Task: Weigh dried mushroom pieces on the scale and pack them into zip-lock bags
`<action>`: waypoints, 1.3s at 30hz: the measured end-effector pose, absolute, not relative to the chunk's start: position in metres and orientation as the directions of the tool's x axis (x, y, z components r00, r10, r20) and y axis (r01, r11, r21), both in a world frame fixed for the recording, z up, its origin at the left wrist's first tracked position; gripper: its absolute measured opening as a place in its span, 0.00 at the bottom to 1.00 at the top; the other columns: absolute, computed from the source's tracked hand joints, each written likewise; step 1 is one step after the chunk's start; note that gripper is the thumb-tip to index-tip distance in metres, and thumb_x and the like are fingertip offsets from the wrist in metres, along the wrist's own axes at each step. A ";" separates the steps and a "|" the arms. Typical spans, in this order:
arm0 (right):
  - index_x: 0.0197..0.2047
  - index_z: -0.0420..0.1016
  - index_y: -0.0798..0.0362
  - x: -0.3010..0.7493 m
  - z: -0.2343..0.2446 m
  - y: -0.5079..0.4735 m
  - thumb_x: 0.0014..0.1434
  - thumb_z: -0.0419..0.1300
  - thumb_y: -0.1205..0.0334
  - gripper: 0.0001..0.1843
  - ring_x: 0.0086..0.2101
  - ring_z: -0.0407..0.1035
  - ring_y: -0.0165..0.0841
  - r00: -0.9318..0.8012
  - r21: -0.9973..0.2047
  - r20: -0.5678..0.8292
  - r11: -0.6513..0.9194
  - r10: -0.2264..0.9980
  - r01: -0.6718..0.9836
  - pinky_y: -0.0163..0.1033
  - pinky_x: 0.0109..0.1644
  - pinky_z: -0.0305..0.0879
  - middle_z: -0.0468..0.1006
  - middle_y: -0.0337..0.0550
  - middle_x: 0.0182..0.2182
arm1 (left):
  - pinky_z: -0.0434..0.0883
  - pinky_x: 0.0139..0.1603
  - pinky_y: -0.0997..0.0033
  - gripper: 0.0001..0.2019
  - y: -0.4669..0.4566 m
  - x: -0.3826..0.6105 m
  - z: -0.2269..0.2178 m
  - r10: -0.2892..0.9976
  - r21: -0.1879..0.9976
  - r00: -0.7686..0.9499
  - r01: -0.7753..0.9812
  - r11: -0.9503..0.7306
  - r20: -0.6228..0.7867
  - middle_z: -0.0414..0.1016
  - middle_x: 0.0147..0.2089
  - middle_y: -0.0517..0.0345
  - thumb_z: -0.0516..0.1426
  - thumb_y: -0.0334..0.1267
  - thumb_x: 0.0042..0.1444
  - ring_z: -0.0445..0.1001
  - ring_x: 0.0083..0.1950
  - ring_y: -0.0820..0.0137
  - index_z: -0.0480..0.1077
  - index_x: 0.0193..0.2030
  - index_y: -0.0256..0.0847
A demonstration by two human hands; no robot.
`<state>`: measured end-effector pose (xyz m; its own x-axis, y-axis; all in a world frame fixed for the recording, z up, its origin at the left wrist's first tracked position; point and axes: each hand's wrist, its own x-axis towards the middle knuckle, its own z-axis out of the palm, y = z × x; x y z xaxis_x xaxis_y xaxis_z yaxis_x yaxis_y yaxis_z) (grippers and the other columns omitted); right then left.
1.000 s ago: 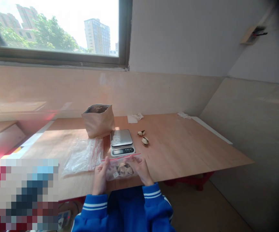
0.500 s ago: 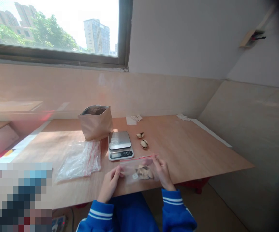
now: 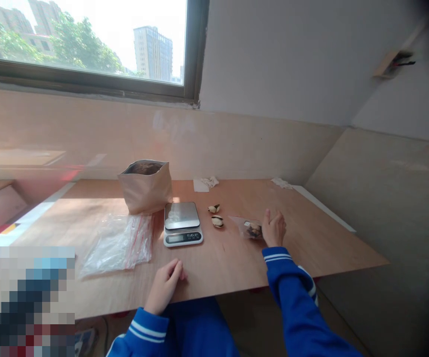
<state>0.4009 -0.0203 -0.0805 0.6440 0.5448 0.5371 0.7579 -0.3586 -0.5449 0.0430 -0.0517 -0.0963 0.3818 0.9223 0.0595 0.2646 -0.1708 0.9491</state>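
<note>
A small clear zip bag [image 3: 252,229] with brown, dried-looking pieces and a small white packet inside lies on the right half of the table. My right hand [image 3: 274,228] is right beside it, thumb and fingers apart, hiding the bag's right end. My left hand [image 3: 167,285] rests at the table's front edge with fingers curled and nothing visible in them. Between the hands and farther back stands a white digital scale [image 3: 183,238], its steel plate bare. Two pale, dark-edged objects like split shells, one in front [image 3: 217,221] and one behind [image 3: 213,208], lie right of the scale.
An open kraft paper bag [image 3: 145,191] stands behind the scale. A stack of clear zip bags [image 3: 118,243] lies to its front left. White crumpled paper [image 3: 206,184] and another scrap [image 3: 282,183] sit near the wall. The wooden table [image 3: 322,243] ends at a corner on the right.
The filled zip bag has moved from between both hands to the right and away from me. My left hand has let go of it; my right hand went along, and its fingers have opened.
</note>
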 end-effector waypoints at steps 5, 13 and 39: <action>0.58 0.65 0.55 0.343 -0.126 -0.030 0.64 0.43 0.48 0.27 0.58 0.56 0.47 0.404 -0.325 0.576 -0.254 0.711 0.911 0.57 0.60 0.48 0.63 0.57 0.59 | 0.62 0.38 0.71 0.20 -0.052 0.043 -0.096 0.911 0.919 0.407 0.333 -0.213 0.063 0.71 0.28 0.56 0.44 0.49 0.63 0.70 0.33 0.68 0.61 0.24 0.41; 0.63 0.60 0.54 0.330 -0.112 0.010 0.65 0.42 0.53 0.27 0.62 0.47 0.51 0.346 -0.203 0.441 -0.284 0.828 0.937 0.64 0.62 0.35 0.56 0.54 0.64 | 0.61 0.38 0.71 0.19 -0.056 0.045 -0.094 0.898 0.856 0.418 0.406 -0.319 0.137 0.69 0.27 0.56 0.44 0.46 0.63 0.68 0.32 0.68 0.62 0.24 0.40; 0.65 0.56 0.51 0.266 -0.126 0.022 0.63 0.43 0.64 0.27 0.61 0.49 0.41 0.178 -0.338 0.571 0.032 0.801 0.940 0.50 0.61 0.49 0.54 0.49 0.64 | 0.62 0.38 0.71 0.19 -0.061 0.044 -0.093 0.909 0.860 0.388 0.401 -0.316 0.153 0.69 0.27 0.55 0.45 0.45 0.63 0.68 0.33 0.68 0.64 0.23 0.40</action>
